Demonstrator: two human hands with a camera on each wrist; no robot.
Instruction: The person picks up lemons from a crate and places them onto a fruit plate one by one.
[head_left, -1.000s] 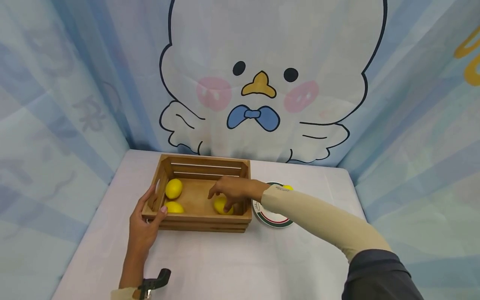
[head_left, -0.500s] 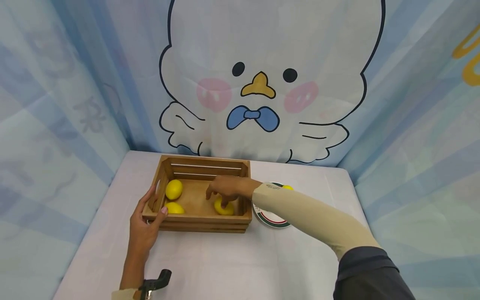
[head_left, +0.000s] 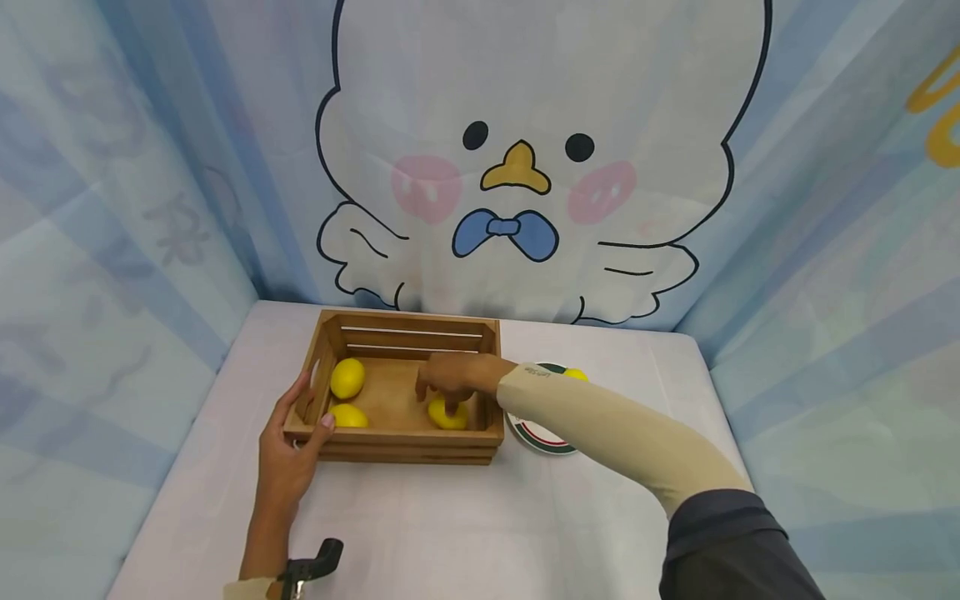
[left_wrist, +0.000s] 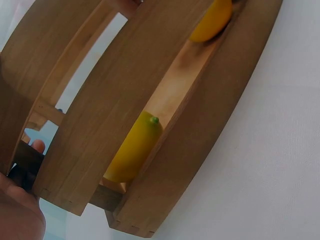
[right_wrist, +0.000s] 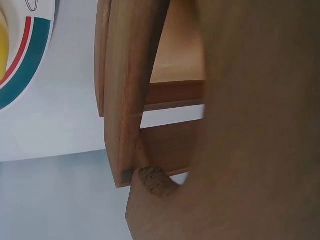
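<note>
A slatted wooden crate (head_left: 405, 452) stands on the white-covered table. My left hand (head_left: 287, 457) grips its near left corner, thumb over the front rim and fingers along the left end. Inside, one lemon (head_left: 348, 378) lies by the left end and another lemon (head_left: 349, 416) sits in front of it. Over the crate's right part my right hand (head_left: 457, 375) reaches down, fingers bent, thumb overlapping a third lemon (head_left: 447, 417). Whether it grips that lemon I cannot tell; the crate's blurred end panel (right_wrist: 260, 120) hides the hand in the right wrist view.
Right of the crate is a round plate (head_left: 543, 439) with a green and red band, partly under my right forearm. A lemon (head_left: 576, 374) shows at its far side. Behind the table hangs a curtain (head_left: 525, 283) with a cartoon bird; more curtain flanks both sides.
My right forearm has shifted slightly left and its thumb has drawn back a little on the lemon. The crate, the lemons and my left hand stay in place.
</note>
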